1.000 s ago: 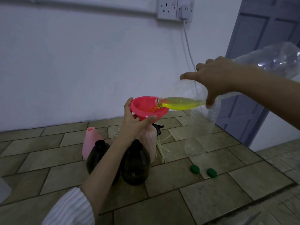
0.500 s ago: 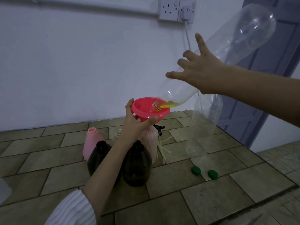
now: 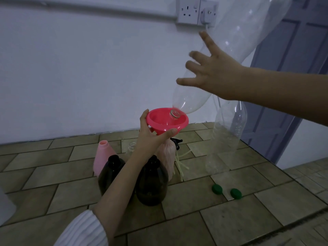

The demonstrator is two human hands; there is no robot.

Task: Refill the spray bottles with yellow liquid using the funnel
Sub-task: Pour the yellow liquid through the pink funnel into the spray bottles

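Now the right hand (image 3: 215,73), fingers spread, tips an emptied clear bottle (image 3: 229,55) into the pink funnel (image 3: 159,123) held by the left hand (image 3: 150,137).

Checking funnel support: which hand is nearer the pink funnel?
Left. The left hand grips the pink funnel at its rim; the right hand is above it, on the clear bottle.

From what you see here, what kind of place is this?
Probably an indoor room or hallway, with the work done low on the floor. Evidence: the beige tiled floor, a white wall with a double wall socket, and a grey panelled door on the right.
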